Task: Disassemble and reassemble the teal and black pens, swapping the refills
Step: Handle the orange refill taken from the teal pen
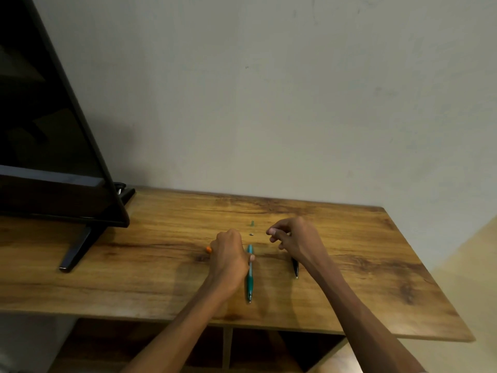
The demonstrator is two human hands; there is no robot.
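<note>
The teal pen (250, 275) lies on the wooden table (363, 265), its length running towards me. My left hand (228, 254) rests on the table with its thumb touching the pen's middle; an orange tip (208, 249) sticks out at the hand's left side. The black pen (295, 267) lies further right, its upper part hidden under my right hand (293, 238). That hand hovers with fingers loosely curled; whether it holds anything I cannot tell. Two tiny parts lie beyond the teal pen: a greenish piece (252, 223) and a small grey piece (251, 234).
A black flat screen (53, 130) on a stand with a slanted foot (78, 246) fills the table's left end. A pale wall (269, 103) rises right behind the table. Open shelf compartments (269, 351) lie below the table's front edge.
</note>
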